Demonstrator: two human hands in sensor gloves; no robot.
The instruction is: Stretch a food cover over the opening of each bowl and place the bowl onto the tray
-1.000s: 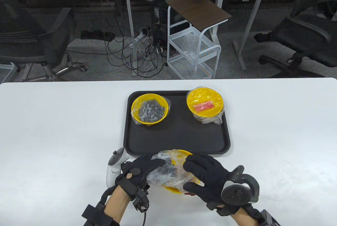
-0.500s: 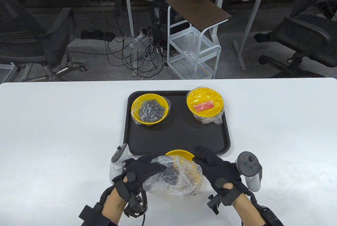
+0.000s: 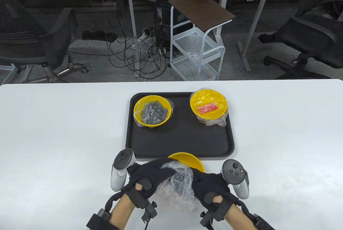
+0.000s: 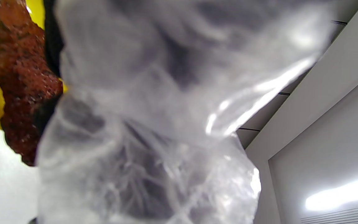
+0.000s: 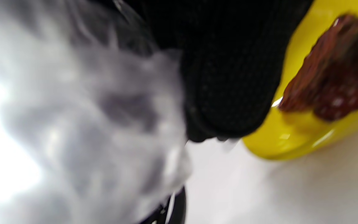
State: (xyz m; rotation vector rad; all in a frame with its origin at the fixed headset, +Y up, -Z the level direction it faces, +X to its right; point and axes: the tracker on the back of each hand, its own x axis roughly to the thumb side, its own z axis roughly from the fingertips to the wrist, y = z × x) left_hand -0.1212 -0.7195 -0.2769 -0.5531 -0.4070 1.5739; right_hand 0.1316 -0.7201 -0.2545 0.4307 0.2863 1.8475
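Note:
A yellow bowl (image 3: 187, 159) sits on the white table just in front of the black tray (image 3: 179, 141); only its far rim shows. Both hands hold a crumpled clear food cover (image 3: 178, 187) over the bowl's near side. My left hand (image 3: 150, 172) grips the cover's left part, my right hand (image 3: 207, 184) grips its right part. In the wrist views the cover (image 4: 166, 124) (image 5: 89, 124) fills most of the frame, and brown food (image 4: 23, 77) (image 5: 331, 84) lies in the yellow bowl (image 5: 294, 137). Two covered yellow bowls stand on the tray: one with dark berries (image 3: 152, 110), one with red pieces (image 3: 208, 104).
The tray's near half is bare black surface. White table (image 3: 53, 139) stretches to the left and right of the hands. Beyond the table's far edge stand a white wire cart (image 3: 198, 53), office chairs and cables on the floor.
Both hands have drawn closer together and toward the table's near edge, bunching the cover between them. The right hand turned so its tracker now faces up. More of the bowl's far rim shows.

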